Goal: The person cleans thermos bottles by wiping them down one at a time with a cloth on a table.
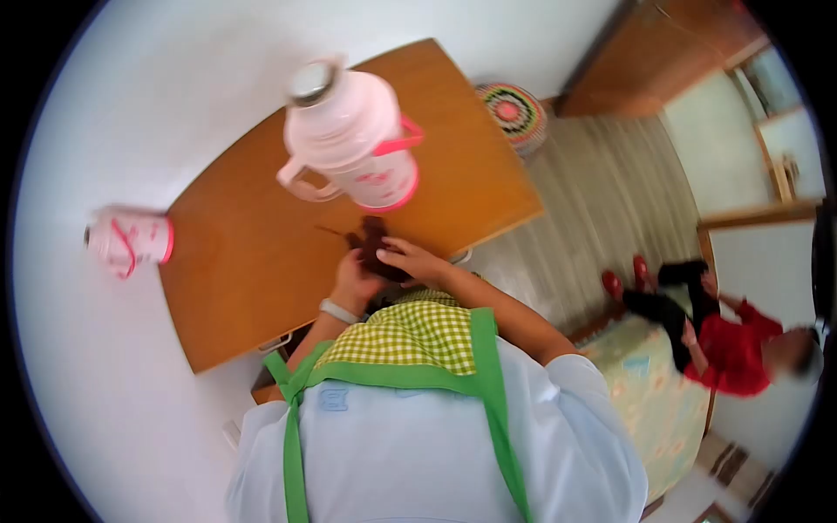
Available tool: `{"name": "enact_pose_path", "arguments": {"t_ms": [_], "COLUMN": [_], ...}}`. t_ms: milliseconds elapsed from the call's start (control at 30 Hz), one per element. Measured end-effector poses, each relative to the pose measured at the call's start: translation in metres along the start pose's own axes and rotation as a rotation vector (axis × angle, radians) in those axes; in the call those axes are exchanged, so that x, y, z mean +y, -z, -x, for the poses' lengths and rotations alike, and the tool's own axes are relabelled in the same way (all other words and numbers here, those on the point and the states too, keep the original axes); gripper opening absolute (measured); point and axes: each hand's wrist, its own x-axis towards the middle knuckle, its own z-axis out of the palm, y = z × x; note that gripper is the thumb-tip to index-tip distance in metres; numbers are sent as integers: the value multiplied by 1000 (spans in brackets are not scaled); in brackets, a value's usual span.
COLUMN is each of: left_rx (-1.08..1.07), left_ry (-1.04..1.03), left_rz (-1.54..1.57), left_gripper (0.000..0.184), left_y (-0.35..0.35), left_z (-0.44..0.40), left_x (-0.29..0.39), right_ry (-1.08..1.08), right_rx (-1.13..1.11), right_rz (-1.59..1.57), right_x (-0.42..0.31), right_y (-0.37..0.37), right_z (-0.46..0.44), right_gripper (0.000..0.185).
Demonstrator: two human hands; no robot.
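Observation:
A dark brown, soft-looking item [375, 234] is between my hands at the table's near edge; its exact kind is unclear. My left hand [356, 279], with a pale band at the wrist, grips its left side with curled fingers. From the right, my right hand [411, 261] closes over the same item, thumb and fingers against it. A thin brown strip [329, 230] lies on the table just left of it. Beyond my hands stands a pink thermos flask [344, 131] with a silver cap and pink handles.
The wooden table [253, 227] has a second pink flask [139, 240] at its left end. A round stool with a colourful cover [512, 113] is behind the right corner. To the right, a person in red [732, 349] sits on a bed [654, 392].

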Motion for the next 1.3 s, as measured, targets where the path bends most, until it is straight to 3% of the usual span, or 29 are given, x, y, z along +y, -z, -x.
{"name": "enact_pose_path", "arguments": {"t_ms": [33, 100, 167, 233, 267, 333, 367, 433, 467, 500, 533, 600, 633, 700, 733, 800, 867, 1000, 1167, 1233, 1300], "left_rx": [-16, 15, 48, 316, 258, 457, 449, 326, 211, 207, 146, 81, 39, -5, -59, -116, -25, -146, -47, -38, -24], "left_ry": [-6, -18, -13, -281, -586, -827, -938, -1116, -1179, -1177, -1082, -979, -958, -922, -858, -789, -784, -719, -806, -809, -812], "left_rz": [-5, -86, -121, -569, -933, -922, -941, -967, -974, -968, -1030, -1083, -1105, -1130, -1076, -1027, -1065, -896, -893, -902, -911], "left_gripper": [31, 29, 30, 35, 39, 38, 37, 34, 32, 32, 29, 28, 28, 31, 35, 40, 50, 47, 47, 47, 47], "left_y": [2, -8, -35, -56, -17, -54, -67, -90, -101, -112, -124, -137, -143, -144, -142, -142, -145, -143, -151, -149, -149], "left_z": [-3, 0, 35, 67, 58, 77, 79, 74, 70, 66, 60, 51, 45, 38, 35, 32, 33, 22, 28, 24, 24], "left_x": [-5, -9, -11, -3, 11, 44, 64, 97, 108, 119, 130, 135, 135, 132, 130, 128, 127, 124, 116, 117, 118], "right_ry": [-5, 267, 211, 150, 178, 199, 249, 295, 432, 571, 574, 898, 899, 1427, 1581, 1589, 1666, 1539, 1553, 1302, 1303], "right_rx": [-40, -258, -221, -163, -55, 55, 80, 110, 83, 57, 65, 200, 207, 712, 819, 861, 931, 905, 839, 695, 710], "right_rz": [35, 53, 65, 62, 9, -41, -100, -152, -160, -166, -159, -140, -138, 584, 634, 742, 952, 1088, 1058, 1047, 849], "right_x": [7, 30, 26, 19, 19, 13, -4, -38, -55, -69, -78, -91, -98, -107, -110, -103, -96, -57, -43, -31, -21], "right_y": [-3, 10, 25, 31, 34, 37, 32, 16, 5, -2, -9, -24, -32, -47, -52, -46, -45, -44, -25, -13, -11], "right_z": [-10, -34, -15, -7, -3, 8, 16, 34, 44, 50, 53, 54, 54, 48, 35, 7, -11, -52, -64, -65, -63], "right_gripper": [48, 48, 46, 44, 44, 44, 43, 43, 41, 39, 39, 34, 34, 33, 30, 29, 32, 36, 39, 36, 35]}}
